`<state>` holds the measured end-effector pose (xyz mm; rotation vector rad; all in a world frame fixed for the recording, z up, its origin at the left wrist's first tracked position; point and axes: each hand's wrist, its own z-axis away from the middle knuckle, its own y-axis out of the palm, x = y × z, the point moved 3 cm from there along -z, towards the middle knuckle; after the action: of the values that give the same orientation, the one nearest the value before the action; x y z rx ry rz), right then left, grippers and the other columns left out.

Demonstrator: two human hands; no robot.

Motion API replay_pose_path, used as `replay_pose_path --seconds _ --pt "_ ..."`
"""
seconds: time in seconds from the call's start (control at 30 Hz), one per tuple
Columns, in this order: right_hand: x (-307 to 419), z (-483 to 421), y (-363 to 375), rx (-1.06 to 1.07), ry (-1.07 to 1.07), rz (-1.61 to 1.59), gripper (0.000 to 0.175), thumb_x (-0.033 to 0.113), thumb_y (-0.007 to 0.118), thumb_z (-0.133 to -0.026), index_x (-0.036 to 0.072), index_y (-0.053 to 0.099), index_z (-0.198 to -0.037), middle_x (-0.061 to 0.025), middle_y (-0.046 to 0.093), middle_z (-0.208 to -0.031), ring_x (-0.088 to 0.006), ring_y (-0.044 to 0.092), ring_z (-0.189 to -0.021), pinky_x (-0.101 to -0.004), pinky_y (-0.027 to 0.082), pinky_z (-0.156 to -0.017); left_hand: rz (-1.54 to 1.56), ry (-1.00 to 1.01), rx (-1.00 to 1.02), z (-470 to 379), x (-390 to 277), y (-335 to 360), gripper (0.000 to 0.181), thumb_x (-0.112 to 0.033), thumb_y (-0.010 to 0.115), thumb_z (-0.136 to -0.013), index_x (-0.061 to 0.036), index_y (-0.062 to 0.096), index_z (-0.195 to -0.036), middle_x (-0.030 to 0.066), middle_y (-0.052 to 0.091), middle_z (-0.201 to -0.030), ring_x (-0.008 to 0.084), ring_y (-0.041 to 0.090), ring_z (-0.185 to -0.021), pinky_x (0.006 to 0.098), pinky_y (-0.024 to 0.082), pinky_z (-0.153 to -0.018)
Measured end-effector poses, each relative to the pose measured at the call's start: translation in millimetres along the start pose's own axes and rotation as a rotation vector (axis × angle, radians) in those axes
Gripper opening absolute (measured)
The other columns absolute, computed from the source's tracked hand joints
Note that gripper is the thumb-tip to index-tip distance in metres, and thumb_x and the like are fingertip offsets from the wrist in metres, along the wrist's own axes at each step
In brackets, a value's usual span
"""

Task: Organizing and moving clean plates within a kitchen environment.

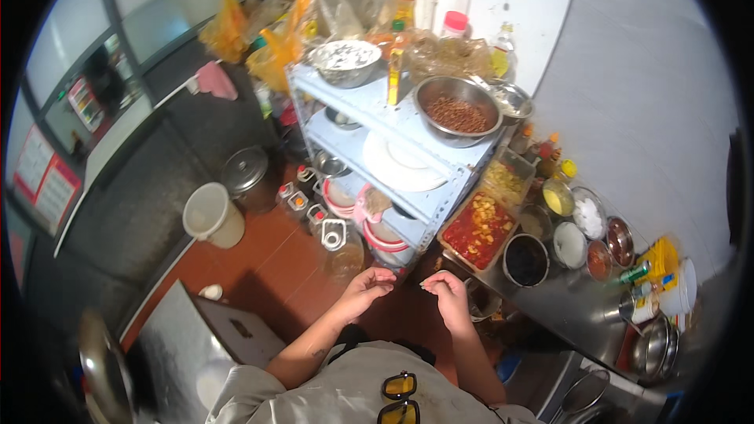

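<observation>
My left hand [368,292] is held in front of my body, fingers bent, with a gap between thumb and forefinger and nothing visible in it. Across from it, my right hand [449,297] has its fingers curled inward. A tiny pale bit [423,285] shows at its fingertips; whether it is a held scrap or a nail cannot be made out. The hands are apart and touch no surface. Just beyond them stands a light-blue metal shelf rack [353,100], bearing a steel bowl [456,141] of peanuts [456,115]. A tray of red chili sauce [471,229] lies beyond my right hand.
Seasoning bowls, including one with dark liquid [526,260], line the steel counter [565,312] at right. Several plastic jugs [318,214], a white bucket [213,215] and a lidded pot [245,171] stand on the red tile floor [259,253]. A metal-topped cabinet [171,341] is at lower left.
</observation>
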<state>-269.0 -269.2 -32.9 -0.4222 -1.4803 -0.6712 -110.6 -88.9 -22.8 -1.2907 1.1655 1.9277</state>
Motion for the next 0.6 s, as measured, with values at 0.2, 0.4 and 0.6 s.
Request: replay_pose_path --seconds 0.2,0.4,0.6 --pt "4.2 15.7 38.5 0.247 0.101 -0.073 0.016 0.000 0.052 -0.096 -0.002 0.067 -0.099 -0.0092 0.072 -0.090 -0.0152 0.068 -0.085 -0.0291 0.054 -0.081 0.031 0.025 -0.304 95.6 8.1 3.2 0.034 -0.002 0.061 -0.095 -0.0021 0.059 -0.129 0.0104 0.067 -0.125 0.0206 0.063 -0.118 0.0370 0.049 -0.103" --pt "8.4 39.9 90.5 0.500 0.113 -0.039 0.015 0.002 0.054 -0.096 -0.002 0.068 -0.100 -0.0088 0.072 -0.091 -0.0142 0.068 -0.084 -0.0283 0.055 -0.080 0.063 0.109 -0.564 182.9 8.1 3.4 0.031 -0.004 0.062 -0.096 -0.0031 0.059 -0.126 0.0094 0.068 -0.123 0.0188 0.065 -0.112 0.0351 0.050 -0.100" --pt "7.3 73.6 118.9 0.656 0.171 0.012 0.016 0.004 0.054 -0.098 -0.002 0.068 -0.102 -0.0092 0.072 -0.091 -0.0147 0.069 -0.084 -0.0274 0.055 -0.080 0.077 0.162 -0.671 225.2 17.6 13.9 0.031 -0.003 0.063 -0.096 -0.0005 0.058 -0.126 0.0094 0.066 -0.120 0.0160 0.063 -0.110 0.0314 0.050 -0.101"
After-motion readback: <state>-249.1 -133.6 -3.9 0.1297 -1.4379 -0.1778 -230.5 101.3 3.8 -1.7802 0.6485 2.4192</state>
